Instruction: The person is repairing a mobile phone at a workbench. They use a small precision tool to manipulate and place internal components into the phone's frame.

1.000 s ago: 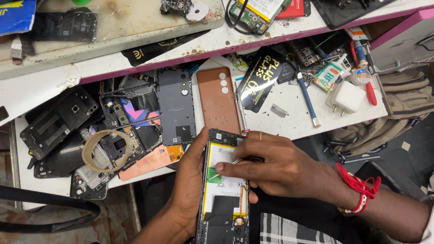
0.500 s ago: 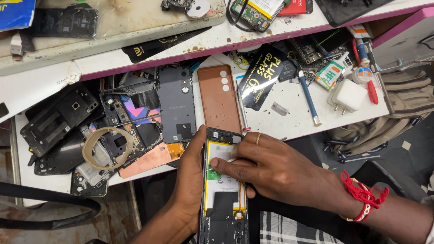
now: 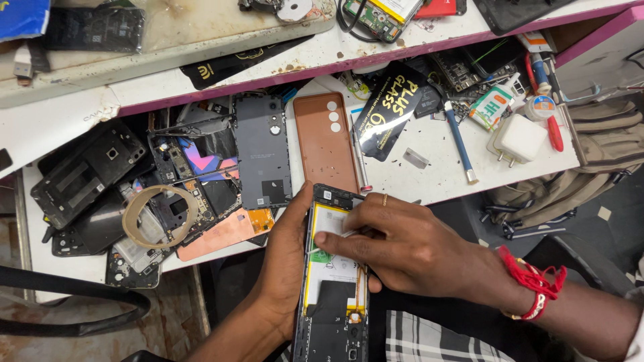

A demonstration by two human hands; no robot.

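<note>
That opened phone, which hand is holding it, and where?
The left hand grips the opened phone along its left edge; the right hand rests fingertips on its battery.

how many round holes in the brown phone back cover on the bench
3, in a short column near the top right corner of the brown plastic phone back cover, which lies flat on the white bench just above the opened phone; none look hidden.
</note>
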